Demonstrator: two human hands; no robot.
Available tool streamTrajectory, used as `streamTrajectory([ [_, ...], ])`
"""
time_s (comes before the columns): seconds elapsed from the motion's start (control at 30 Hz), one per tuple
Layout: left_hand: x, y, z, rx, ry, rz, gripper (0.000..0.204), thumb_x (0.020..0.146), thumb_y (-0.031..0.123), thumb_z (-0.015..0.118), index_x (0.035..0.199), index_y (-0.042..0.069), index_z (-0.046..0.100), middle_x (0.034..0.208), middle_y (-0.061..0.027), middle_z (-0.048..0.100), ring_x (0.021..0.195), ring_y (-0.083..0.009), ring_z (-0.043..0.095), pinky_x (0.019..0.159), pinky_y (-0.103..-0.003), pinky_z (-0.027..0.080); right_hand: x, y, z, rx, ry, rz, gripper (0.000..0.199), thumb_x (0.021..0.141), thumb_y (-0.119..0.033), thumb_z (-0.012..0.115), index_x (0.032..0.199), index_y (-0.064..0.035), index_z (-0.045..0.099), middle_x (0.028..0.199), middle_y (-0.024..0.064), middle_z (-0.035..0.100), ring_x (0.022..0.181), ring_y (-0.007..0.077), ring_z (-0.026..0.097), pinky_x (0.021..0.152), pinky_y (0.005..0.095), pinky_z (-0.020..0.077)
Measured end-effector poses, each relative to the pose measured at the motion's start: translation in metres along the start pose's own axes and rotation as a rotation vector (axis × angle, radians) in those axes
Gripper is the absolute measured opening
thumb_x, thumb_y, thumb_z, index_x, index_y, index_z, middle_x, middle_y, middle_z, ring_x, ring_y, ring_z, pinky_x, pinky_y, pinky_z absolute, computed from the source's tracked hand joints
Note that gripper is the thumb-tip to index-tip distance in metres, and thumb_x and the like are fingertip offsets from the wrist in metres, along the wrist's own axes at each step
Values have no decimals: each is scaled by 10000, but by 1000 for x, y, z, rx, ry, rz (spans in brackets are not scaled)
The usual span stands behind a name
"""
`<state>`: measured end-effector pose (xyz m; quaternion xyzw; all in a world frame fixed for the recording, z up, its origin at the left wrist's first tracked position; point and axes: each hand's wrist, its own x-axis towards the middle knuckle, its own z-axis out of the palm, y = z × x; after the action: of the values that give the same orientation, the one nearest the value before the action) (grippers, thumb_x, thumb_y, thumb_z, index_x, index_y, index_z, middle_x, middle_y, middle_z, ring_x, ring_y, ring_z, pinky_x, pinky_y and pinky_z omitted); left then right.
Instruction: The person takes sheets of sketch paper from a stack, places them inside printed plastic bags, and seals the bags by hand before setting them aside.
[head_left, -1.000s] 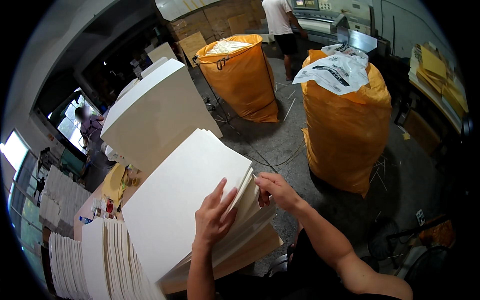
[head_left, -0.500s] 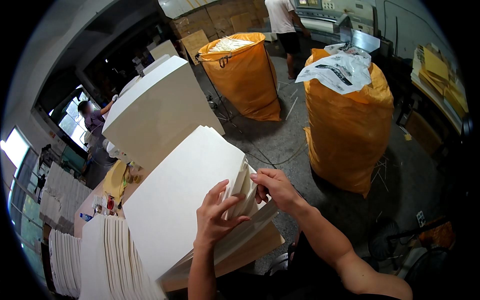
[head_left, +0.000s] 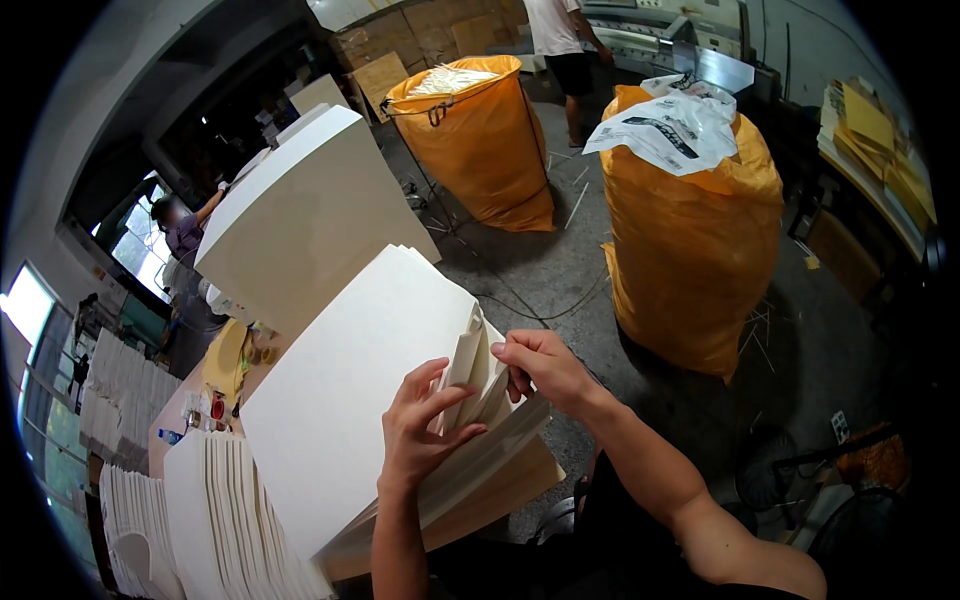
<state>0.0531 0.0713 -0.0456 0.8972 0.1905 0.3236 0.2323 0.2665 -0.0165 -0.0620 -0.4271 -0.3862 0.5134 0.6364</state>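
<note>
A thick stack of large white paper sheets lies in front of me, its right edge fanned and bent up into several loose layers. My right hand is closed at that edge, thumb and bent fingers pinching some of the sheets. Left of it, my left hand rests against the raised sheets with its fingers apart and curved, thumb toward the lower layers. Its fingertips touch the bent paper but do not close round it. How many sheets the right fingers hold is hidden.
Two orange sacks stand beyond the stack, one topped with white plastic. A taller paper pile rises at far left; more piles sit at near left. One person works behind the tall pile, another by a machine.
The view has shifted slightly. The sheet edges between my hands stand up a little more, and both hands stay at the same edge.
</note>
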Motion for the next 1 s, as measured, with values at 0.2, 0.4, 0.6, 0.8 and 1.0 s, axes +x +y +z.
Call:
streamTrajectory([
  [0.2, -2, 3, 0, 57, -13, 8, 467, 731, 101, 839, 1174, 223, 755, 1380, -106, 592, 1170, -319, 658, 962, -426, 592, -8, 3, -3, -33, 62, -11, 348, 1035, -298, 596, 774, -69, 575, 626, 10, 586, 548, 103, 584, 512, 244, 425],
  [0.4, -5, 4, 5, 166, 53, 66, 454, 802, 59, 748, 1208, 262, 731, 1426, -116, 575, 1130, -331, 669, 898, -413, 600, 0, 17, 8, -115, 130, -140, 320, 1022, -259, 614, 759, -82, 570, 619, 13, 595, 538, 107, 598, 477, 235, 408],
  [0.6, 0, 13, -1, 211, 9, 76, 489, 663, 208, 903, 1122, 257, 743, 1386, -100, 596, 1118, -321, 666, 884, -418, 597, 4, 10, 5, 124, 37, -45, 309, 1029, -242, 607, 759, -98, 561, 627, 16, 594, 541, 118, 611, 479, 231, 405],
  [0.8, -1, 2, 5, 127, 37, 44, 537, 590, 207, 952, 1089, 235, 757, 1346, -96, 613, 1147, -316, 662, 913, -419, 598, 3, 5, 8, 110, 25, -47, 308, 1031, -247, 607, 762, -105, 555, 617, 2, 570, 537, 112, 590, 498, 230, 409],
  [1.0, -1, 2, 4, 55, 24, 10, 497, 624, 172, 935, 1090, 213, 766, 1339, -102, 617, 1154, -313, 661, 948, -414, 588, -15, 16, 8, -645, 595, -614, 301, 1003, -219, 615, 759, -67, 529, 623, 61, 549, 567, 170, 594, 497, 317, 424],
])
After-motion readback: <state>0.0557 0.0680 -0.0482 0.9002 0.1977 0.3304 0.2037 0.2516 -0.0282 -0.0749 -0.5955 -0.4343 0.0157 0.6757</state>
